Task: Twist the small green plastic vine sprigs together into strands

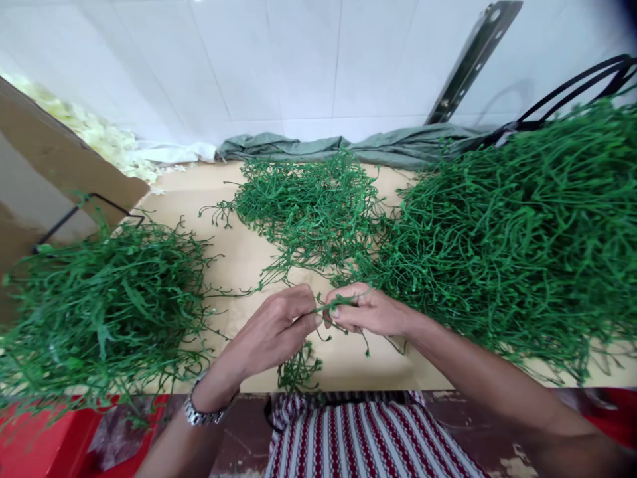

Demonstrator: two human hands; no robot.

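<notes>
My left hand (286,325) and my right hand (365,309) meet close together over the front of the table. Between them runs a thin green artificial plant stem (343,302), pinched by the fingers of both. Its small-budded ends hang below my right hand. Beneath my left hand, a small clump of green stems (298,370) lies at the table's front edge. Farther back is a loose middle pile of the same stems (308,206). A much larger heap (517,245) fills the right side, and a leafier pile (114,299) lies on the left.
A cardboard box (60,153) stands at the far left, with pale yellow petals (94,123) behind it. Bunched grey-green cloth (348,147) lines the white wall. A metal bracket (472,63) and black cables (572,93) are at the back right. Red plastic (54,438) shows below the table.
</notes>
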